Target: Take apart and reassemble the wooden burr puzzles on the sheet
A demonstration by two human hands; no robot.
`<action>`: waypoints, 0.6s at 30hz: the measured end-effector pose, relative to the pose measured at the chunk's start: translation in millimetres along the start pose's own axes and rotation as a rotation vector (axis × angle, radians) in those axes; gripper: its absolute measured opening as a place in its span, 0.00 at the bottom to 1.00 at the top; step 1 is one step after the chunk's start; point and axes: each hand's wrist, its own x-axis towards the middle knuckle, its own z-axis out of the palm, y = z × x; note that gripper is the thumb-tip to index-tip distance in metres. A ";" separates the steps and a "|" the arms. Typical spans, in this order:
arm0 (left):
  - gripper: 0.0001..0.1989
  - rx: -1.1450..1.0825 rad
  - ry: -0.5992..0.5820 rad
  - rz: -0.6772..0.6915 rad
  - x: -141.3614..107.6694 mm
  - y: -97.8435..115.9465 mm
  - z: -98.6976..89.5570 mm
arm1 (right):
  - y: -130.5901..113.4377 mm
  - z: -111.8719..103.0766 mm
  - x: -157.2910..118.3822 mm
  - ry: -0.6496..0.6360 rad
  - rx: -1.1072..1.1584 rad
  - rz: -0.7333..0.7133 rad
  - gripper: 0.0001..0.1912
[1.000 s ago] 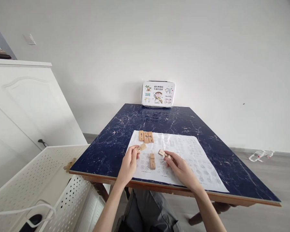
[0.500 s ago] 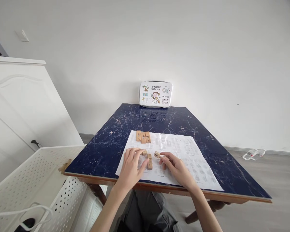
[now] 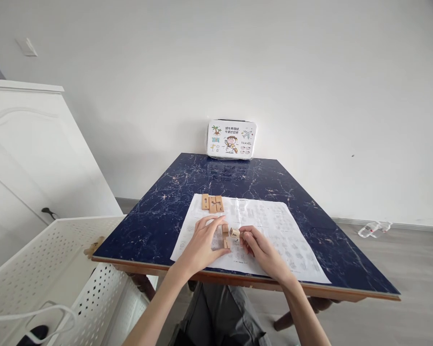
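Note:
Small wooden blocks point(image 3: 227, 243) stand in a short row on a printed paper sheet point(image 3: 281, 240). My left hand point(image 3: 200, 245) is curved around this row, with the thumb at its near end and the index finger at its far end. My right hand point(image 3: 261, 251) pinches a wooden block marked 3 point(image 3: 234, 233) between thumb and fingers, close against the row's right side. Its curled lower fingers are partly hidden. Several flat wooden pieces with cutouts point(image 3: 212, 203) lie side by side at the sheet's far left corner.
The sheet lies on a dark blue marbled table point(image 3: 159, 216) with a wooden edge. A white cartoon-printed case point(image 3: 231, 139) leans against the wall at the back. Left of the table are a white perforated basket point(image 3: 86, 288) and a white cabinet point(image 3: 39, 144). A clear plastic bottle point(image 3: 373, 229) lies on the floor.
My left hand has closed around the row's two ends, and the separate block by its index finger no longer shows apart. My right hand has brought the marked block up against the row.

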 end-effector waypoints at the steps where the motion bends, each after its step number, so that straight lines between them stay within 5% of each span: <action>1: 0.43 -0.016 0.014 0.014 0.9 3.9 3.7 | -0.1 -0.1 -0.6 -0.008 -0.003 -0.001 0.23; 8: 0.43 -0.122 -0.014 0.035 0.8 14.8 20.3 | -2.0 0.3 -1.9 -0.067 0.071 -0.019 0.20; 18: 0.38 -0.176 -0.067 -0.025 -5.5 25.4 15.2 | 4.0 1.2 1.2 -0.027 0.012 -0.011 0.19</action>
